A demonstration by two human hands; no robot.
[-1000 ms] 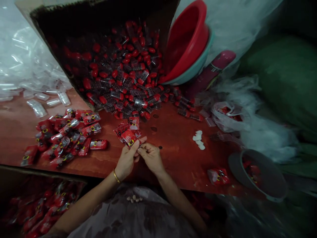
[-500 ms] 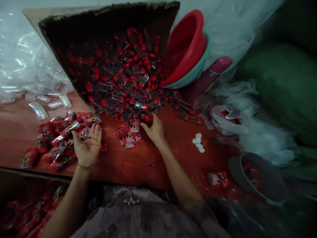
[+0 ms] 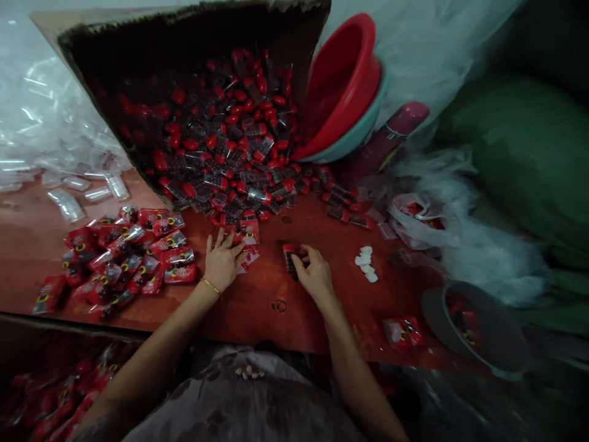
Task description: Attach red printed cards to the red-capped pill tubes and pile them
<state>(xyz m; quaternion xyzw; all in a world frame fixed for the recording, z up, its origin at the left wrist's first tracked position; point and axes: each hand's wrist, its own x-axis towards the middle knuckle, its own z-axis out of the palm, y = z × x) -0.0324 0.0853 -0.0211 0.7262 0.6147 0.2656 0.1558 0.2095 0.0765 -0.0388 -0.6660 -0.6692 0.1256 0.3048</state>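
My left hand [image 3: 223,264] lies over the small fan of flat red packets [image 3: 250,231], its fingers spread and touching them. Part of the fan is hidden under those fingers. My right hand [image 3: 316,276] pinches a small clear bottle with a red cap [image 3: 288,256], dark inside, between thumb and fingers just above the red table [image 3: 257,307]. A pile of filled red packets [image 3: 133,258] lies to the left of my left hand. Beyond both hands, many similar red-capped bottles [image 3: 243,144] spill from a tilted cardboard box [image 3: 193,21].
Clear plastic tubes [image 3: 67,205] lie at the left. Red and teal basins [image 3: 343,73] lean beside the box, near a purple flask [image 3: 391,138]. White discs [image 3: 366,264], a lone red packet [image 3: 404,332] and a grey bowl [image 3: 497,331] are at the right.
My left hand has moved right from the pile of filled packets to the flat ones. My right hand has taken a red-capped bottle and drawn it back towards me and to the right.
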